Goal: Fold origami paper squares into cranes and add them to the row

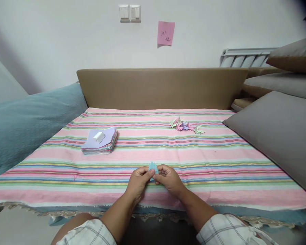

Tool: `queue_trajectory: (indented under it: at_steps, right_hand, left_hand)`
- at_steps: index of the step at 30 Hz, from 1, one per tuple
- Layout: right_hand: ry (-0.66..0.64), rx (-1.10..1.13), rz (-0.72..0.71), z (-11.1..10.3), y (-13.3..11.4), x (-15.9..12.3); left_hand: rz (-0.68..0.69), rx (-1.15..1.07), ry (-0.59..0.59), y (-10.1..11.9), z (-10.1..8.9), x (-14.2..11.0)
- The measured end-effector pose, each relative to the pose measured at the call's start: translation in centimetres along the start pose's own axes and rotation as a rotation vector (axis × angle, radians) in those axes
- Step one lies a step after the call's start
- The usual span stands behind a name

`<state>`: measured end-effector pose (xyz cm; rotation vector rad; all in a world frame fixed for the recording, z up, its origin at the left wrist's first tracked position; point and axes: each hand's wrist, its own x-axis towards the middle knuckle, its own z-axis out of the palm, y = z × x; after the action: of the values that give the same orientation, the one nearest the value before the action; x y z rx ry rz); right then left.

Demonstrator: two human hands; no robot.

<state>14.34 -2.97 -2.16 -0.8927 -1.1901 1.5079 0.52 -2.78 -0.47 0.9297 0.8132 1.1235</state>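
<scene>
A small piece of folded light-blue paper [153, 166] is pinched between my two hands, low in the middle of the view above the striped cloth. My left hand [140, 180] grips its left side, thumb across the front. On the right edge, my right hand [170, 179] pinches it between thumb and fingers. The paper's top shows pointed tips; its lower part is partly covered by my thumbs. Farther back on the right lies a group of folded paper cranes [185, 126] in green, pink and purple.
A stack of coloured paper sheets [99, 149] sits to the left, with a small white object [99, 137] on top. Striped cloth [142, 136] covers the seat. Grey cushions [277, 132] rise on the right, a blue-covered armrest [38, 119] on the left, and a brown backrest [158, 88] behind.
</scene>
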Motion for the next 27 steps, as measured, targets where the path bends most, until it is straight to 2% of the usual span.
queue_trajectory:
  at_steps: [5, 9, 17, 24, 27]
  right_hand:
    - [0.045, 0.045, -0.046, -0.16, -0.34, -0.15]
    - [0.069, -0.007, -0.115, -0.36, -0.77, -0.23]
    - [0.086, -0.001, -0.084, -0.60, -0.37, -0.07]
    - [0.079, -0.002, -0.076, -0.53, -0.55, -0.18]
    - [0.065, -0.010, -0.071, -0.55, -0.60, -0.28]
  left_hand:
    - [0.001, -0.003, 0.045, 0.12, 0.11, -0.08]
    - [0.015, 0.089, 0.015, 0.30, -0.01, -0.20]
    - [0.054, 0.225, -0.086, 0.79, -0.08, -0.18]
    - [0.054, 0.321, -0.044, 0.56, -0.32, -0.08]
    - [0.060, 0.338, -0.076, 0.64, -0.29, -0.19]
